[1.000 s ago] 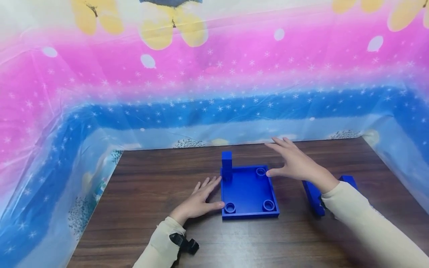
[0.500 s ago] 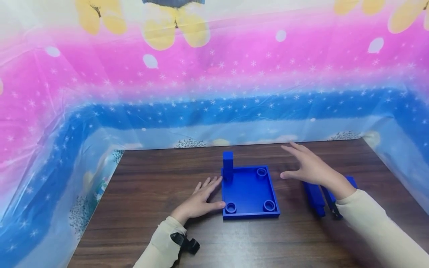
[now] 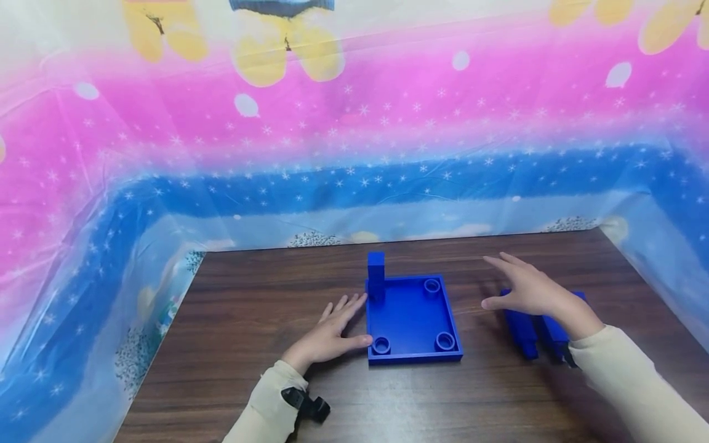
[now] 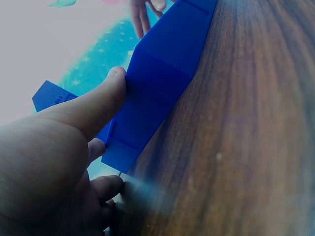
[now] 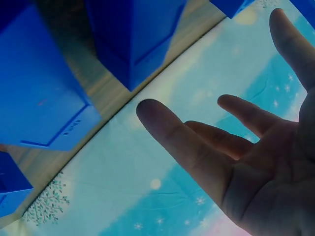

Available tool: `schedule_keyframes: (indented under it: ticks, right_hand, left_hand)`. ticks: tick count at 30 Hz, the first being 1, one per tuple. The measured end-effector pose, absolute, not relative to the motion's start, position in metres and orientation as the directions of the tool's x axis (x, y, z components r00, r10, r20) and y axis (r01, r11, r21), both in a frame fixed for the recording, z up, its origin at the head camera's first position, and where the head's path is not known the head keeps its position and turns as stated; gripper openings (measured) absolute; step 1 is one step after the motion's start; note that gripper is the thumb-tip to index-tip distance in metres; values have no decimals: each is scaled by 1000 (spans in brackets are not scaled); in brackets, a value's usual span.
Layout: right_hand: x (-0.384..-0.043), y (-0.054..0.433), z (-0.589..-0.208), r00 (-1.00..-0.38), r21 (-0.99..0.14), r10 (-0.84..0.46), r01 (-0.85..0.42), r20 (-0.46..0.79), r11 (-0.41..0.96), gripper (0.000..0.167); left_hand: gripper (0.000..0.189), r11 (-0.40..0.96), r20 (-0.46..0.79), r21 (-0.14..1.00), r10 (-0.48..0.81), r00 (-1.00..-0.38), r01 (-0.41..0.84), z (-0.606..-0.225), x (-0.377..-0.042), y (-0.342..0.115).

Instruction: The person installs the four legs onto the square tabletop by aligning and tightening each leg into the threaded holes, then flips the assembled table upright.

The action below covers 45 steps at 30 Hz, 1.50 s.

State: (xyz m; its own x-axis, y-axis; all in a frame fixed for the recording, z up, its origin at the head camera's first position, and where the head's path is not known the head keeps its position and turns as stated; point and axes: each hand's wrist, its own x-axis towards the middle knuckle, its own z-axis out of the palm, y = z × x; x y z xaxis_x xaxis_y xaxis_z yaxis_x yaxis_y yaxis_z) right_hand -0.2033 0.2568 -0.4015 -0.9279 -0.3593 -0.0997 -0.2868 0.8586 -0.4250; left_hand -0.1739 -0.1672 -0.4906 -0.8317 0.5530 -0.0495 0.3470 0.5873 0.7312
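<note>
A square blue tray (image 3: 411, 320) with a low rim lies on the table, with round sockets in three of its corners. From its far left corner a blue post (image 3: 376, 271) stands upright. My left hand (image 3: 329, 335) rests along the tray's left side, fingers straight; in the left wrist view its thumb (image 4: 106, 98) touches the tray's edge (image 4: 152, 83). My right hand (image 3: 532, 298) is held over the loose blue posts (image 3: 520, 329) at the right, fingers spread and holding nothing. The right wrist view shows a blue post (image 5: 133, 39) beyond the fingers.
The dark wooden table (image 3: 249, 295) meets a patterned cloth (image 3: 332, 123) along its back and sides. Another blue piece (image 5: 12, 187) shows at the left edge of the right wrist view. A black strap (image 3: 304, 403) circles the left wrist.
My right hand has moved right and slightly down, away from the tray's far right corner to over the loose posts. My left hand and the tray have stayed put.
</note>
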Motion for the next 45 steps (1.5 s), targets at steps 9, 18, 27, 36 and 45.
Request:
schedule_keyframes:
  ticks: [9, 18, 27, 36, 45]
  right_hand:
    - [-198, 260, -412, -927, -403, -331, -240, -174, 883, 99]
    - [-194, 261, -417, -924, -382, -335, -248, -182, 890, 94]
    - [-191, 266, -426, -923, -351, -305, -212, -235, 912, 92]
    - [-187, 269, -436, -907, -352, -321, -216, -274, 911, 83]
    - [-190, 270, -437, -897, -389, -344, -222, -278, 894, 74]
  left_hand:
    - [88, 578, -55, 743, 555, -830, 338, -490, -174, -168]
    - [88, 578, -52, 740, 560, -827, 344, -487, -174, -167]
    - [88, 581, -51, 735, 561, -826, 349, -488, -174, -167]
    - [88, 581, -55, 738, 558, -828, 342, -491, -173, -166]
    - [89, 589, -57, 731, 555, -830, 344, -490, -175, -168]
